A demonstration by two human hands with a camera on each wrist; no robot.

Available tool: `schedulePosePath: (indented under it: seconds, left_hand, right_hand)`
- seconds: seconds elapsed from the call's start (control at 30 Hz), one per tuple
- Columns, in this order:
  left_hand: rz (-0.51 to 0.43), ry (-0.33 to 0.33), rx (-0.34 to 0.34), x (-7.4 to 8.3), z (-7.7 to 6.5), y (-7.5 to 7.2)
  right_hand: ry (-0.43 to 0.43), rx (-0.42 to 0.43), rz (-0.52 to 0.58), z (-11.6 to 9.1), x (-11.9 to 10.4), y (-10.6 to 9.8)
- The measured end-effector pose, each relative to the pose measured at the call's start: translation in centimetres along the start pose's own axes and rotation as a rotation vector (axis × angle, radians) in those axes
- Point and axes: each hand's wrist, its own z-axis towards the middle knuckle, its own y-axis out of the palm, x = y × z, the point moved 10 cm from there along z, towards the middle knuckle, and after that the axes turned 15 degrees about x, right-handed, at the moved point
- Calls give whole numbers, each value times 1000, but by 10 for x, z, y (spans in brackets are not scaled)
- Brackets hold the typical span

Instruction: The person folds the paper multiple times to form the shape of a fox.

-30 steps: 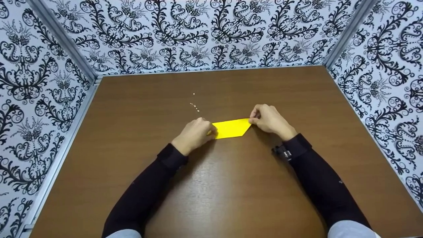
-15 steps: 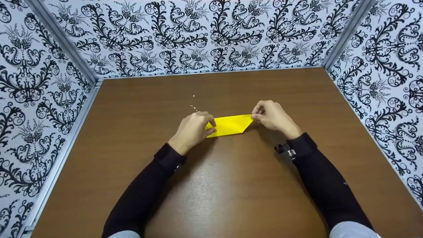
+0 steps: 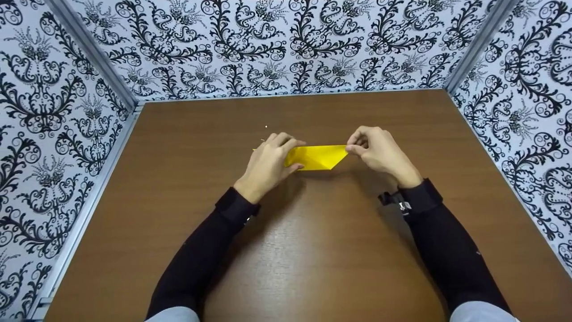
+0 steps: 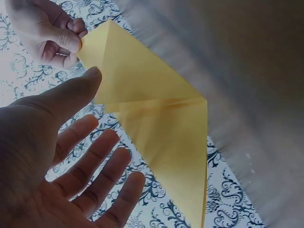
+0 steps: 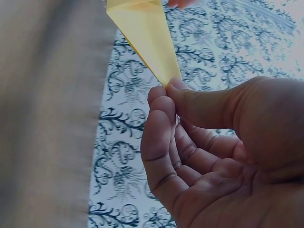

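A folded piece of yellow paper (image 3: 319, 157) is held up over the brown table, slanting to a point at its right end. My right hand (image 3: 383, 154) pinches that pointed corner between thumb and fingertips, as the right wrist view shows with the paper (image 5: 151, 42) narrowing into the grip. At the other end is my left hand (image 3: 266, 162), fingers spread and straight. In the left wrist view the left thumb (image 4: 80, 90) overlaps the paper's edge and the other fingers stand apart from it. Crease lines cross the paper (image 4: 161, 128) there.
Small white specks (image 3: 266, 126) show on the table (image 3: 286, 250) beyond the left hand. Patterned panels (image 3: 250, 49) in metal frames enclose the table at the back and both sides. Both forearms wear dark sleeves (image 3: 451, 246).
The paper has risen and shifted away from the body, with the right hand still pinching its corner. The left hand has moved along with it, its fingers loosening from their grip and spreading.
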Motion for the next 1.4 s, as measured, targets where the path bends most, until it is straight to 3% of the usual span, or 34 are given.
schedulePosePath:
  seconds: [0.33, 0.63, 0.93, 1.2, 1.4]
  left_hand:
    - [-6, 7, -18, 11, 25, -6]
    - [-38, -63, 20, 1, 28, -16]
    - [-177, -170, 152, -15, 32, -32]
    - [-363, -265, 199, -15, 31, -30]
    - [-459, -281, 223, -8, 30, -28]
  right_hand:
    - [-73, 87, 28, -8, -27, -22]
    - [-163, 177, 36, -13, -48, -37]
    - [-227, 273, 107, -17, -62, -45]
    - [-237, 207, 178, -19, -66, -29]
    - [-253, 189, 261, -24, -72, -16]
